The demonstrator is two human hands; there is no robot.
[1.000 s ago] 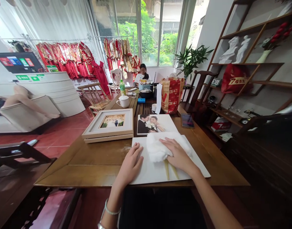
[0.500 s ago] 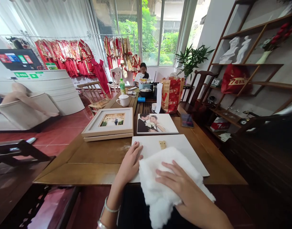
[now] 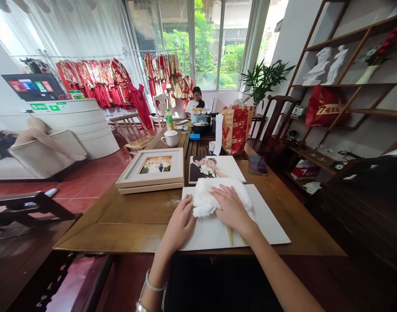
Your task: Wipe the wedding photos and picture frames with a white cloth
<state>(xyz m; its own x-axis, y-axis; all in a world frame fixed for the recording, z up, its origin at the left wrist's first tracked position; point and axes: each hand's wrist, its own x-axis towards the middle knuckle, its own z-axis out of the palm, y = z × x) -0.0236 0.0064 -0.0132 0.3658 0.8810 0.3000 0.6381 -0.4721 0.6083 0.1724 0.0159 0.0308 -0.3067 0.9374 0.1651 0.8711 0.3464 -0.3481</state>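
A flat white board (image 3: 266,225) lies at the near edge of the wooden table. Spread over its far half is a fluffy white cloth (image 3: 203,197), and my right hand (image 3: 232,208) presses down on it with fingers partly spread. My left hand (image 3: 182,221) rests along the board's left edge, fingers stretched out and holding nothing; its fingertips are close to the cloth. A thin tan strip (image 3: 230,237) shows on the board below the cloth. The cloth hides the middle of the board.
Stacked wooden picture frames (image 3: 153,171) stand left of the board. Just beyond it lies a photo panel (image 3: 232,171) of a couple. Farther back are a white cup (image 3: 170,138), a red paper bag (image 3: 237,130) and a green-capped bottle (image 3: 169,119). A person (image 3: 196,104) sits at the far end.
My right hand has pushed the white cloth forward, from the near edge to the board's far half. The near part of the board is now uncovered. My left hand stays at the left edge.
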